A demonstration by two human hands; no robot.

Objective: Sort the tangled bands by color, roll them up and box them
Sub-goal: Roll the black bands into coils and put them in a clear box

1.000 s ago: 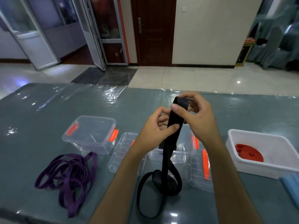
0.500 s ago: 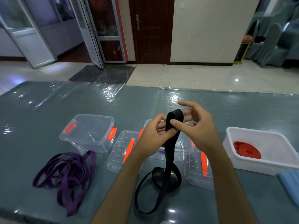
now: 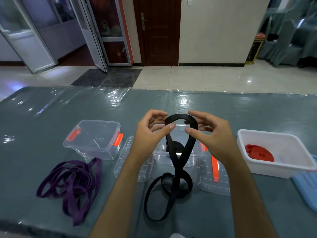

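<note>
The black band (image 3: pixel 181 157) is best flattened at the top of its loop and freed of its twist before rolling is begun, with even tension kept so the coil stays tight. It is pinched on one side by the left hand (image 3: pixel 151 134) and on the other by the right hand (image 3: pixel 211 134), thumbs against curled fingers. It hangs above the clear box (image 3: pixel 178 158), crossed once, its lower loops lying on the table (image 3: pixel 171 103)
</note>
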